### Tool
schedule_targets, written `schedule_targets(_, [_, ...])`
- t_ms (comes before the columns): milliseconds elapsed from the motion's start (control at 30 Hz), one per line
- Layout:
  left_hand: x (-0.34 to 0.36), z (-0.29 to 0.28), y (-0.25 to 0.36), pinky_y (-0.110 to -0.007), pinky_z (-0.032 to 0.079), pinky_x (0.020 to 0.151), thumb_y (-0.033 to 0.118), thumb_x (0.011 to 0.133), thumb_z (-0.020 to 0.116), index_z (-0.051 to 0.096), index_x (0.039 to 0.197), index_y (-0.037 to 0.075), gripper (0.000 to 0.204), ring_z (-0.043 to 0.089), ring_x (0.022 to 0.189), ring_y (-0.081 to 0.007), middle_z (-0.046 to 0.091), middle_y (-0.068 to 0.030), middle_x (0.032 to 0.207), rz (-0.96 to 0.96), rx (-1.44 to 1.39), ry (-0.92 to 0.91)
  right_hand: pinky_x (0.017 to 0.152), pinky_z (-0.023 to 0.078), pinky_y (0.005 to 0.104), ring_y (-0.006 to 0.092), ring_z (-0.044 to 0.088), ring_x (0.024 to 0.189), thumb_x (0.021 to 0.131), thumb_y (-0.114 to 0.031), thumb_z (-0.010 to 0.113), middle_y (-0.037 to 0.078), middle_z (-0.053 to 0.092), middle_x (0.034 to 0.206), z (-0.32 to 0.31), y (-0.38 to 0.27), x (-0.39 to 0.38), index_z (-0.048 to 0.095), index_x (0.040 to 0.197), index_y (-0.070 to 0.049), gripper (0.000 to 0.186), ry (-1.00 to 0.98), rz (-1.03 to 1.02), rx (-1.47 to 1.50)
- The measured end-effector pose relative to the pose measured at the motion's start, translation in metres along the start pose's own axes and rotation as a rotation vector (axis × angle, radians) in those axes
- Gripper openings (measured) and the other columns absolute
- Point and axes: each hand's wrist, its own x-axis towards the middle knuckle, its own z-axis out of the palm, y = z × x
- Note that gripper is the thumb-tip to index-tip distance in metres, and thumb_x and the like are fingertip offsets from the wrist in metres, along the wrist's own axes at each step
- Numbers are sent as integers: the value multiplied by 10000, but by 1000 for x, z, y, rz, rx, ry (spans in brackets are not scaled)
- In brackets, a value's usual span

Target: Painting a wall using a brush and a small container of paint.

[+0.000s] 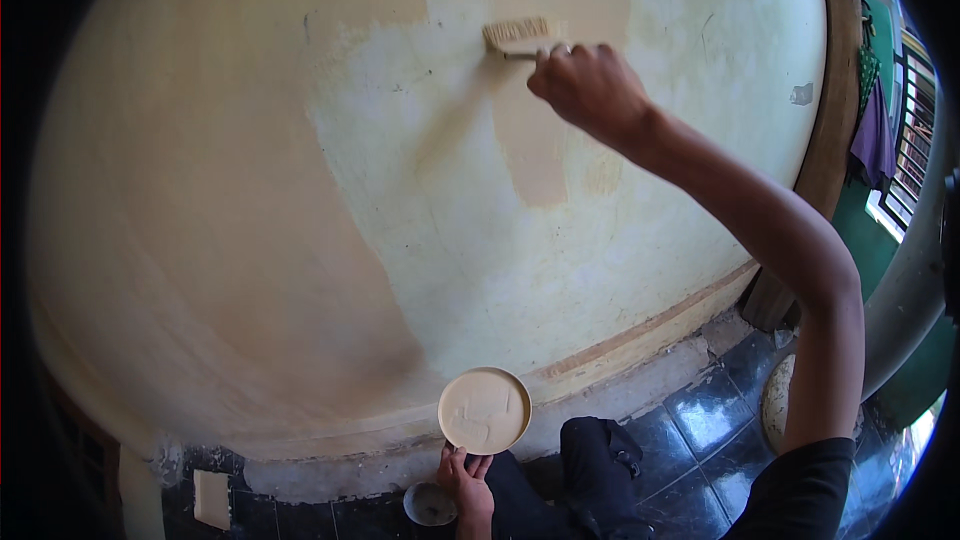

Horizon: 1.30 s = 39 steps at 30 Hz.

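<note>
One brush (517, 31) in right fingers (563, 49), one round dish (441, 414) in left fingers (480, 466)

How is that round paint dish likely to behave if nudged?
The round dish would probably tip readily: the left hand shows only at its near edge. The beige paint holds visible streaks, so it might ooze rather than splash.

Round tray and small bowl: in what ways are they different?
The round tray is pale yellowish; the small bowl is grey. The left hand holds the tray, while the bowl is unheld, partly hidden behind that hand. The tray looks larger than the bowl. Both look round.
</note>
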Motion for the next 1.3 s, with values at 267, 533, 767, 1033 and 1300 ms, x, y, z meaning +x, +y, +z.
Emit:
schedule_targets(267, [2, -2, 7, -385, 557, 779, 170, 847, 543, 487, 1264, 52, 437, 650, 904, -303, 581, -110, 1130, -8, 18, -3, 494, 505, 353, 227, 648, 638, 774, -145, 662, 72, 629, 708, 8, 37, -27, 631, 774, -109, 47, 77, -43, 49])
schedule_targets(533, [3, 1, 7, -361, 569, 754, 151, 845, 538, 472, 1295, 48, 466, 664, 866, -279, 599, -118, 1109, -30, -9, -8, 465, 504, 363, 245, 618, 539, 842, -53, 540, 142, 633, 847, 43, 44, -62, 571, 1218, -76, 378, 48, 279, -89])
schedule_targets(767, [-1, -2, 11, -360, 572, 758, 139, 858, 521, 452, 1330, 48, 486, 663, 897, -282, 599, -129, 1140, 3, 8, -11, 478, 508, 398, 293, 657, 628, 743, -43, 635, 111, 628, 675, 33, -13, -102, 593, 690, -67, 72, -430, 85, 276])
schedule_targets(1033, [-7, 4, 11, -313, 525, 796, 241, 866, 548, 492, 1238, 90, 406, 623, 915, -227, 565, -63, 1144, -37, 53, -66, 499, 497, 371, 263, 623, 641, 831, -93, 629, 99, 623, 808, -21, 103, -9, 687, 1035, -103, 212, 159, 363, -77])
schedule_targets(1300, [-3, 7, 18, -350, 564, 765, 154, 860, 508, 470, 1305, 52, 458, 658, 883, -271, 595, -121, 1132, 14, -41, -17, 499, 518, 420, 300, 649, 623, 777, -61, 624, 121, 625, 675, 19, 9, -92, 639, 742, -71, 39, -375, 214, 313])
